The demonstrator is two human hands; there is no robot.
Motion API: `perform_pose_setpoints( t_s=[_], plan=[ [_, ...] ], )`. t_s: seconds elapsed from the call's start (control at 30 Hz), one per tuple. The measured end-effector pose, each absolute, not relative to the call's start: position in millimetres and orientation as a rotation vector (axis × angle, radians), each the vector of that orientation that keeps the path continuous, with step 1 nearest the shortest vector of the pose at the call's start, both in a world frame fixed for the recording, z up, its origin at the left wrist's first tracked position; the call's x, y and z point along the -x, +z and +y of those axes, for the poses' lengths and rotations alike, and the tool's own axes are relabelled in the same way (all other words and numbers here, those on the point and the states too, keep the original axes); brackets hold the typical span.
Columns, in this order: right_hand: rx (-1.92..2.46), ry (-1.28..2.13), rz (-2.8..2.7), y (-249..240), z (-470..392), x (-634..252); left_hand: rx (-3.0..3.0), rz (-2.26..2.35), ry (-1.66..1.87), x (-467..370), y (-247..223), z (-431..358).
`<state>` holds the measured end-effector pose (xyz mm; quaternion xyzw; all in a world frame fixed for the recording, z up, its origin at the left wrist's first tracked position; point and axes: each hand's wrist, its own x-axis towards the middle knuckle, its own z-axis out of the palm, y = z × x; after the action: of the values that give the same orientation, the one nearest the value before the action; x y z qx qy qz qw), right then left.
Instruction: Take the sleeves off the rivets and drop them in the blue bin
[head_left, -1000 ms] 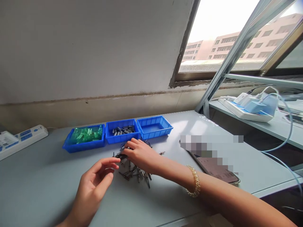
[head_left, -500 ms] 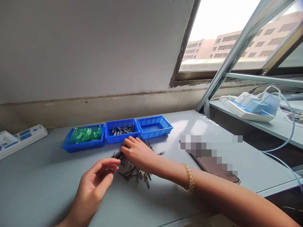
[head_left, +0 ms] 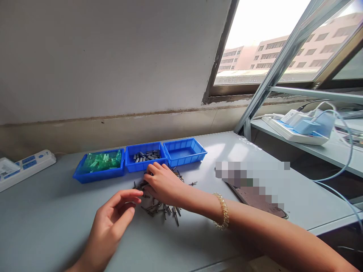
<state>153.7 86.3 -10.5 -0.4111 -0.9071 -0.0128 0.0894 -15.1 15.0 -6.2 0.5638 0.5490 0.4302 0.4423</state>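
Note:
My right hand (head_left: 164, 183) reaches over a heap of metal rivets (head_left: 166, 209) on the grey table, its fingers bent down among them; the fingertips are hidden, so what they hold cannot be made out. Left of the heap, my left hand (head_left: 113, 215) hovers with thumb and fingers apart and nothing between them. Behind the heap stand three blue bins: the left bin (head_left: 99, 175) has a green plastic bag (head_left: 103, 160) with pale pieces, the middle bin (head_left: 144, 165) has dark metal cylinders (head_left: 146, 155), and the right bin (head_left: 185, 151) shows a bare bottom.
A phone (head_left: 258, 198), partly pixelated, lies on the table to the right. One power strip (head_left: 31, 166) is at the far left. Another, with plugs and cables (head_left: 297, 128), sits on a side shelf beside a metal frame (head_left: 272, 71).
My right hand has shifted very slightly left over the heap. My left hand stays almost where it was, fingers still apart. The bins look unchanged.

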Motion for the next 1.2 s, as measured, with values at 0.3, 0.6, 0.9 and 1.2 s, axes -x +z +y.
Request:
perform_pose_setpoints(
  t_s=[0.3,0.6,0.9,1.2],
  plan=[
    [1.247,0.056,-2.65,-14,89,-153,-1.4,1.371,1.063,14,-4,15],
    [1.218,0.113,-2.654,-13,91,-153,-1.403,1.37,1.065,13,-3,15],
    [1.13,0.12,-2.629,-19,93,-155,-1.415,1.378,1.046,14,-2,15],
    [1.073,0.34,-2.299,-6,79,-162,-1.321,1.348,1.042,11,3,13]
  ],
)
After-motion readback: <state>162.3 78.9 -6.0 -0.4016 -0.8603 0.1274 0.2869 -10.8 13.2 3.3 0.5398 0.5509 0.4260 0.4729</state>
